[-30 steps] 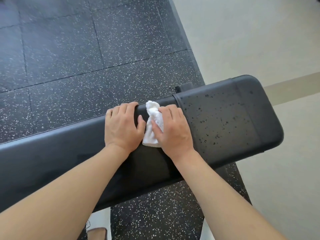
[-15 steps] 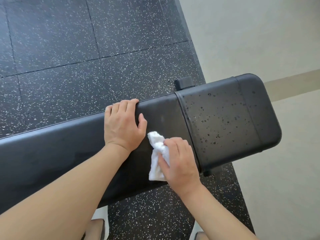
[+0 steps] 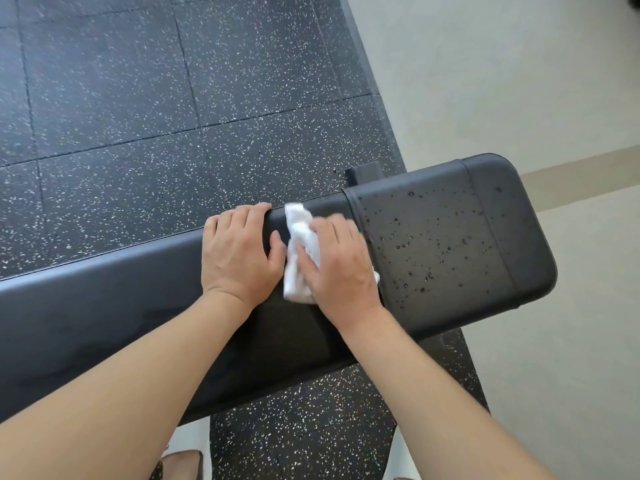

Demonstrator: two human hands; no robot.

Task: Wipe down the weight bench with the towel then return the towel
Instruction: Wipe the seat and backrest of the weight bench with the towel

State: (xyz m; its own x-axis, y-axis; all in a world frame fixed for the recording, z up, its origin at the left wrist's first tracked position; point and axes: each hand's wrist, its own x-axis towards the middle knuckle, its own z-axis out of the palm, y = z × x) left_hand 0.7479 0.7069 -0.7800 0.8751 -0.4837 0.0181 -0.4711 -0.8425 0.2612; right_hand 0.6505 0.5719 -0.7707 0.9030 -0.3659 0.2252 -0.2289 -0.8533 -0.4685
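While the speckled black rubber floor (image 3: 138,98) fills most of the view and pale flooring (image 3: 519,81) runs to the right, the black weight bench (image 3: 104,323) crosses the frame from lower left to upper right. Its end pad (image 3: 450,237), past a seam, is dotted with droplets (image 3: 415,244); the long pad nearer the person looks mostly dry.

Left hand (image 3: 239,251): lies flat on the long pad, fingers curled over the far edge, bracing; it holds nothing else. Right hand (image 3: 336,265): presses a bunched white towel (image 3: 298,244) onto the pad just short of the seam, fingers folded over the cloth, gripping it. Fingertips blurred, so mid-stroke, I judge.

Handling, as judgement: towel is light, soft, shapeless; it will bunch and slip under the palm unless held as a wad with fingers wrapped over the top. Vinyl pad is firm, smooth and likely slick where wet. Bench is heavy and should not shift under wiping pressure.

Against half a second earlier: right hand and towel were at the near edge of the pad, apart from the left hand; now they sit at the far edge, with the towel touching the left thumb. Left hand unmoved. Droplets on the end pad unchanged, so that section is not yet wiped.
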